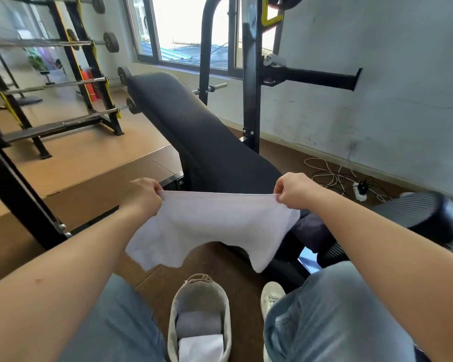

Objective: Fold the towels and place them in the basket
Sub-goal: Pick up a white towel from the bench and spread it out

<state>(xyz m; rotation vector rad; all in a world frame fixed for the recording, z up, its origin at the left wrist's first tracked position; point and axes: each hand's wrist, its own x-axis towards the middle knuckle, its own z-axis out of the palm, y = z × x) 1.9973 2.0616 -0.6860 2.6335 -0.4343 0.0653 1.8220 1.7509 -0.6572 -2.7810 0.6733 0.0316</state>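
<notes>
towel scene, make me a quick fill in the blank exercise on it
1. The left hand and right hand pinch the towel by its ____ edge.
2. The basket holds ____ folded towels.
3. The bench beyond the towel is coloured ____.
Missing: top; two; black

The room is a gym. A window (183, 35) in the far wall admits bright daylight. The right wall (390, 100) is pale and scuffed and carries a black bracket (319, 77). The floor (89, 160) is tan at left, darker brown elsewhere. A black padded bench (194, 126) stands inclined at centre, beside a black upright (250, 100). A barbell rack (63, 128) stands at left. Cables (324, 176) and a power strip (361, 192) lie by the right wall.
</notes>
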